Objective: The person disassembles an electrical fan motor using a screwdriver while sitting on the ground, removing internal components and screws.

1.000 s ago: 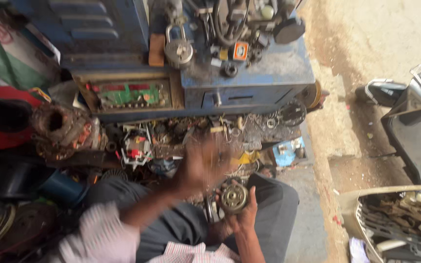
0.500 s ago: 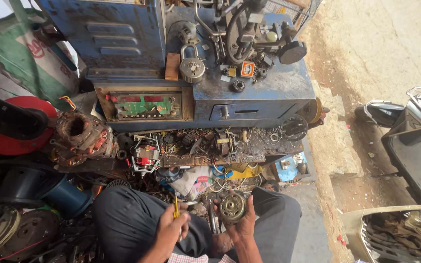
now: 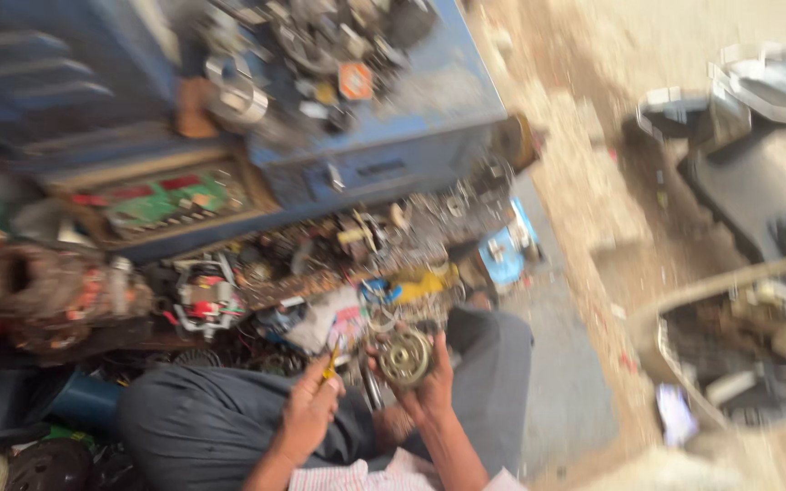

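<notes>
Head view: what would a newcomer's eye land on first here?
Probably the round metal part held in the right hand at bottom centre, with the left hand gripping a yellow-handled tool beside it. Behind sits a blue metal cabinet over a heap of scrap parts.

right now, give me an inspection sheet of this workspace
surface: bare concrete ground, dusty; the view is motion-blurred
job's things: round metal part held over the lap; yellow-handled tool
clutter: heap of small metal and electrical parts in front of the knees; wound motor coil at the side
grippers: left hand grips the tool; right hand cups the round part
cables: loose wires seem mixed into the heap, too blurred to trace
surroundings: blue metal machine cabinet ahead with parts on top, green circuit board in a tray, scooter parked nearby
</notes>
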